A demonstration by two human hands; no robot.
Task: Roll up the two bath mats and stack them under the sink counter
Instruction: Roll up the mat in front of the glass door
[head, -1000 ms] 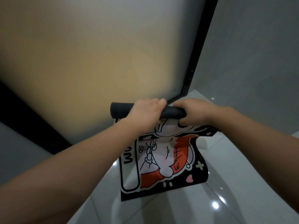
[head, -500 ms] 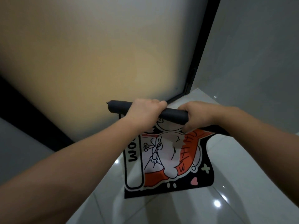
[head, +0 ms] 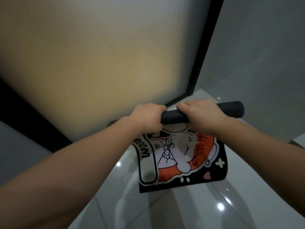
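A black bath mat (head: pixel 181 164) with an orange and white cartoon print is held in the air above the floor. Its upper part is wound into a dark roll (head: pixel 231 111) that lies crosswise. My left hand (head: pixel 146 119) grips the roll near its left end, which is hidden behind it. My right hand (head: pixel 199 114) grips the roll just to the right, and the roll's right end sticks out past it. The unrolled part hangs down below both hands, printed side facing me. Only this one mat is in view.
A frosted glass door (head: pixel 99 63) with a black frame (head: pixel 204 52) fills the upper left. A grey wall (head: pixel 264 55) stands on the right. Glossy white floor tiles (head: pixel 181 209) lie below the mat.
The roll has shifted to the right in my hands: its right end now sticks out past my right hand, while the left end is hidden. Less of the mat hangs loose.
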